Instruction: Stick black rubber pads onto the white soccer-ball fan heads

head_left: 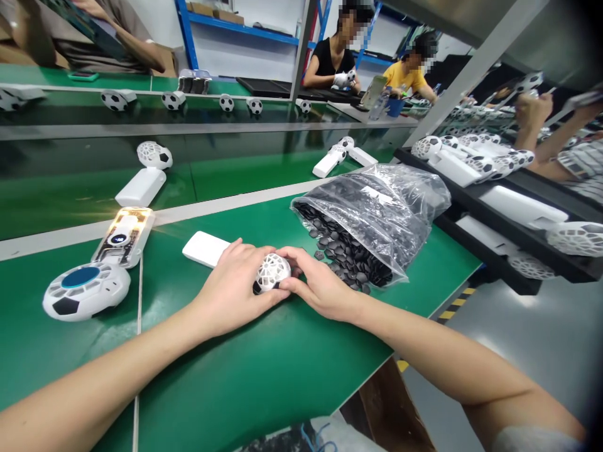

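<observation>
A white handheld fan with a soccer-ball head (274,271) lies low over the green bench, its lattice face turned up and its handle pointing left. My left hand (233,279) is closed around the head and the top of the handle. On the head's right side, the fingers and thumb of my right hand (325,289) grip the rim; whether a small piece sits between them is hidden. Just right of my hands, black patch pieces (346,254) spill from the mouth of a clear plastic bag (377,201).
At left lies a larger ball-headed device (87,292) with a lit, see-through handle. Beyond the bench edge, a green conveyor (211,157) carries several fans. Black trays (499,251) of fans stand at right. Co-workers (334,59) sit across the line.
</observation>
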The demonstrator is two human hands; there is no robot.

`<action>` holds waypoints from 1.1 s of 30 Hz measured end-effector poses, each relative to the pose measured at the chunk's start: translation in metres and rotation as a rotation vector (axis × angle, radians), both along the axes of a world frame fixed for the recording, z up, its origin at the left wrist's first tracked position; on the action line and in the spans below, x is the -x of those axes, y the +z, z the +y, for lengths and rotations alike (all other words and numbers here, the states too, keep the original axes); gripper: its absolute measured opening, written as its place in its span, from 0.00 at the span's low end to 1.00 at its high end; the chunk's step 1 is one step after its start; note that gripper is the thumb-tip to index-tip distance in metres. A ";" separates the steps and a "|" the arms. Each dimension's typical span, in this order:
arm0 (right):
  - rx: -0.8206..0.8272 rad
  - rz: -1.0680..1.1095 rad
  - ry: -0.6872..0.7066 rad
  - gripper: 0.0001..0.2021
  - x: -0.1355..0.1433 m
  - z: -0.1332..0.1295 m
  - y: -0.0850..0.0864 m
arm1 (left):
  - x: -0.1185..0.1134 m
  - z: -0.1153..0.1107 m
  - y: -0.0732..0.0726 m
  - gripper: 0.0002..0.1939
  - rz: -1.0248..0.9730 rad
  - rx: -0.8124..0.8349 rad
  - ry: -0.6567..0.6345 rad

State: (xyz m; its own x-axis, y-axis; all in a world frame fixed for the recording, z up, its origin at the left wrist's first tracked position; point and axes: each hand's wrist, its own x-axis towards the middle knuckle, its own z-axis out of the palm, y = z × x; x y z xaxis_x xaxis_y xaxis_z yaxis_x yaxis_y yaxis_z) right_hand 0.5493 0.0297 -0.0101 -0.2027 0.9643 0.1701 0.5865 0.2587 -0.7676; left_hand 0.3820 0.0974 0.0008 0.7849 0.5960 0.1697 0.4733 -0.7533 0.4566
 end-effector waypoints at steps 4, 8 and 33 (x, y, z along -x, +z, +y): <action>0.048 0.051 -0.003 0.19 0.000 0.002 0.003 | -0.002 0.001 0.002 0.24 -0.019 0.017 0.015; 0.105 0.174 0.011 0.12 -0.022 0.014 0.008 | 0.005 0.015 0.008 0.28 0.042 0.103 -0.148; 0.137 0.035 0.070 0.10 -0.022 0.013 0.021 | 0.024 0.034 0.017 0.32 0.093 0.438 -0.277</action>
